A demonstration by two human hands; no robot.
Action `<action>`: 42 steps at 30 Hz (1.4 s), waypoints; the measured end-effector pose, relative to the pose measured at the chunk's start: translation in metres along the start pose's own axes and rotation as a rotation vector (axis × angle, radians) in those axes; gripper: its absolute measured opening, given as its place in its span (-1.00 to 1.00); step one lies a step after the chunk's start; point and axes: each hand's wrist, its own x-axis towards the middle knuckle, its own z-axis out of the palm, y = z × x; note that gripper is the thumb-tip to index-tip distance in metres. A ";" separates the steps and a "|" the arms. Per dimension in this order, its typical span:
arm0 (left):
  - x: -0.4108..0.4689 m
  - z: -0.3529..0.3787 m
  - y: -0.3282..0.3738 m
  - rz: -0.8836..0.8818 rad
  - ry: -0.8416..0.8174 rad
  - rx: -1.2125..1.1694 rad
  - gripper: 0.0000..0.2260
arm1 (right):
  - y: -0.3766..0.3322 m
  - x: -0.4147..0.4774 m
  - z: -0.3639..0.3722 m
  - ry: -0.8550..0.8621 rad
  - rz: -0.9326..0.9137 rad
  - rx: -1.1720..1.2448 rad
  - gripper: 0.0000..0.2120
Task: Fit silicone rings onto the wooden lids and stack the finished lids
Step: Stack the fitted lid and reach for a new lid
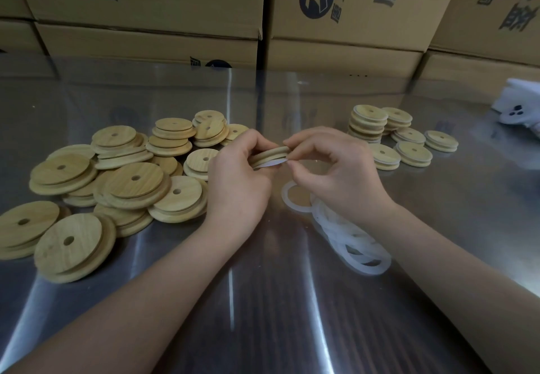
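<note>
Together we hold one round wooden lid (270, 154) edge-on above the shiny metal tabletop (263, 300). Our left hand (236, 181) curls its fingers round the lid's left side, while our right hand (342, 175) pinches the thin white silicone ring (276, 163) against the lid's lower rim. Loose translucent rings (350, 239) lie heaped under our right wrist. Smooth, pale-grained lids (117, 184) with small round holes sprawl at left; ringed lids (369, 124) sit in short stacks far right. Printed cardboard boxes (146, 8) wall the back.

Steel table (263, 300) under lids (134, 178), rings (359, 245)
</note>
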 end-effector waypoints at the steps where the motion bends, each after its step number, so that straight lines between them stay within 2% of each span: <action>1: 0.000 0.000 0.000 -0.005 -0.001 0.000 -0.82 | 0.000 0.000 0.000 -0.005 0.020 0.022 -0.94; 7: 0.000 0.001 0.000 -0.002 -0.004 -0.004 -0.83 | 0.001 0.002 -0.003 -0.036 0.037 0.033 -0.92; 16: -0.001 0.001 -0.004 0.060 -0.017 0.017 -0.82 | 0.002 0.002 -0.004 -0.067 -0.056 -0.058 -0.92; 35: -0.004 0.002 0.000 0.009 -0.021 -0.161 -0.81 | 0.002 0.000 -0.002 0.025 -0.057 -0.091 -0.94; 39: -0.004 0.001 -0.001 0.041 -0.031 -0.117 -0.80 | 0.004 -0.001 -0.001 0.022 -0.128 -0.120 -0.98; 42: -0.003 0.001 -0.004 0.097 -0.024 0.043 -0.82 | 0.007 0.000 -0.001 -0.003 -0.166 -0.161 -0.98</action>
